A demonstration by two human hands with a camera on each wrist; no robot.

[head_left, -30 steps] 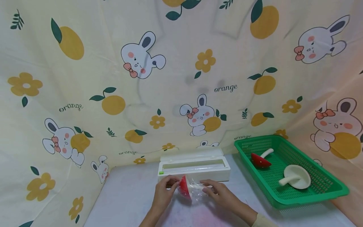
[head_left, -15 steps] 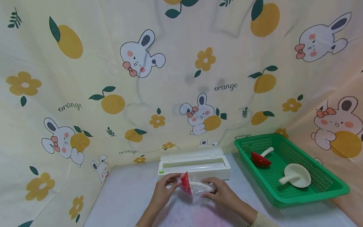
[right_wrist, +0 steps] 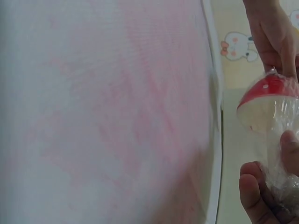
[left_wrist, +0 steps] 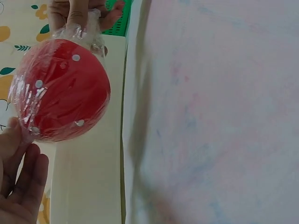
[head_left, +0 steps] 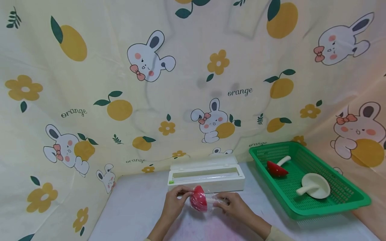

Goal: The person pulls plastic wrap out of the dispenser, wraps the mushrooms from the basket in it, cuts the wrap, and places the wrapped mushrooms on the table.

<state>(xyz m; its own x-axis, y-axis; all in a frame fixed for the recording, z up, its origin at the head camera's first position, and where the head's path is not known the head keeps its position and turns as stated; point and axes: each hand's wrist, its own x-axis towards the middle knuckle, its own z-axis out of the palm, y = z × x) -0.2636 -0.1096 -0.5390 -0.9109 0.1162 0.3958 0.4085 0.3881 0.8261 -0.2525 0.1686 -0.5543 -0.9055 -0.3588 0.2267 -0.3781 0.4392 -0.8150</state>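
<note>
- The left hand (head_left: 176, 201) is pinching: its thumb and finger close on the clear film (left_wrist: 22, 95) at the edge of a toy mushroom (head_left: 198, 199).
- The right hand (head_left: 233, 205) is grasping too – its thumb and fingers close around the film-covered stem of that same mushroom.
- The mushroom sits between the two hands, lying sideways, its red cap with white dots toward the left hand and its pale stem toward the right.
- The film wraps around the cap, shiny and wrinkled, and bunches up along the stem at the right hand's fingers.
- Just beyond the grip stands a white box (head_left: 211, 186), its lid (head_left: 205, 162) raised at the back; a pale roll (head_left: 208, 178) shows in its opening, and a small green tab (head_left: 171, 182) is at its left end.
- To the right of the grip, well apart from it, is a green basket (head_left: 327, 212) holding two more mushrooms: a red one (head_left: 276, 169) at the far end, and nearer, one showing its pale underside (head_left: 320, 186).
- Under the grip spreads a whitish table (head_left: 132, 201) with pink patches; behind everything hangs a printed cloth (head_left: 184, 67) – rabbits, oranges and flowers.
</note>
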